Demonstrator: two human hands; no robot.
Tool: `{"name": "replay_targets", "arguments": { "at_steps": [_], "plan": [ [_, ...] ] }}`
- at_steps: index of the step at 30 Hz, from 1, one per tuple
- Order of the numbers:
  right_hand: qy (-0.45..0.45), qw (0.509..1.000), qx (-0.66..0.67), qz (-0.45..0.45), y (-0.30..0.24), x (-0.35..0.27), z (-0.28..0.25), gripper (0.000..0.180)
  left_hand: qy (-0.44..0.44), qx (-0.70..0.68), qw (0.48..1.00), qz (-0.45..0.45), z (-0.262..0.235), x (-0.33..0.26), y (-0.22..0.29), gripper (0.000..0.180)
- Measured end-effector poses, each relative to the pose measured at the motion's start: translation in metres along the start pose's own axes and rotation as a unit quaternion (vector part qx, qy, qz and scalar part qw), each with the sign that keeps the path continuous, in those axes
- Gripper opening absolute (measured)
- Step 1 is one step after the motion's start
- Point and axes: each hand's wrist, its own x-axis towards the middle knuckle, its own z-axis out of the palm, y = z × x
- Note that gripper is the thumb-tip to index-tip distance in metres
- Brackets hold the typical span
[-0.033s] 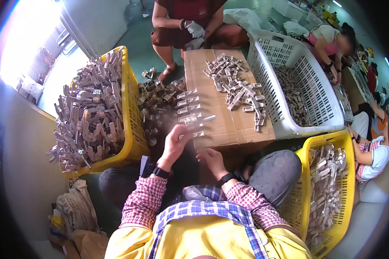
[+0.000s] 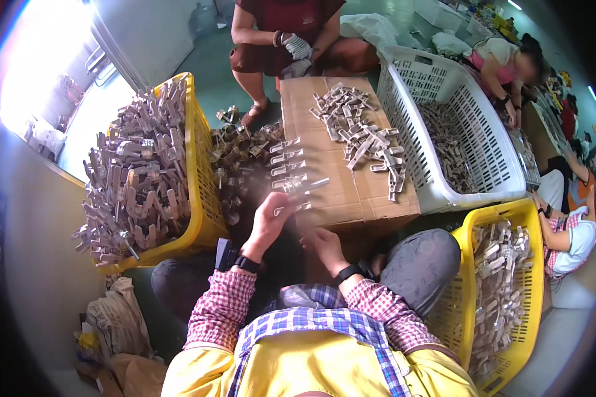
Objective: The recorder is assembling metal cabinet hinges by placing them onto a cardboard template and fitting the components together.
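1. Minding the left edge of the cardboard box seems the first care, because the row of pale flat clips lies there, with ends reaching past this edge.
2. The left hand is at the near end of the row, its fingers bent and close together. Blur is there, so I cannot tell whether they grip a clip. A light pinch would, I think, disturb the neighbours less.
3. A thin silver rod points to the right, just beyond this hand. It is better, I judge, to watch its tip, so it does not catch a clip.
4. The right hand is near the front of the box, fingers half curled. I cannot tell whether they hold something. From there it could steady the work.
5. The loose clips lie heaped on the far right part of the box, apart from the row. Mixing both groups would be a pity.
6. On the left stand the brownish round fittings and a full yellow crate. The left elbow should, in my opinion, avoid this crate.
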Motion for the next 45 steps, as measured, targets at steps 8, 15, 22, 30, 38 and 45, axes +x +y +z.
{"name": "replay_targets", "arguments": {
  "at_steps": [8, 15, 22, 30, 38, 45],
  "plan": [
    [0.015, 1.000, 0.013, -0.002, -0.010, -0.005, 0.002, 0.024, -0.101, -0.025, 0.994, -0.018, 0.002, 0.009, -0.031, 0.019],
    [0.015, 0.999, -0.027, -0.015, -0.013, -0.004, -0.001, 0.024, -0.118, 0.142, 0.971, 0.150, 0.009, 0.025, -0.005, 0.020],
    [0.045, 0.999, -0.001, -0.028, -0.033, -0.011, 0.015, 0.022, -0.134, 0.172, 0.961, 0.170, 0.005, 0.023, 0.006, 0.013],
    [0.058, 0.994, -0.083, -0.040, -0.080, 0.011, 0.034, 0.025, -0.138, 0.228, 0.945, 0.190, -0.008, 0.023, -0.001, 0.022],
    [0.003, 0.988, -0.149, -0.024, -0.106, 0.048, 0.040, 0.027, -0.036, 0.254, 0.953, 0.159, 0.003, 0.023, -0.012, 0.031],
    [-0.076, 0.941, -0.236, -0.231, -0.192, 0.036, 0.027, 0.051, -0.054, 0.220, 0.963, 0.146, -0.002, 0.022, 0.008, 0.024]
  ]
}}
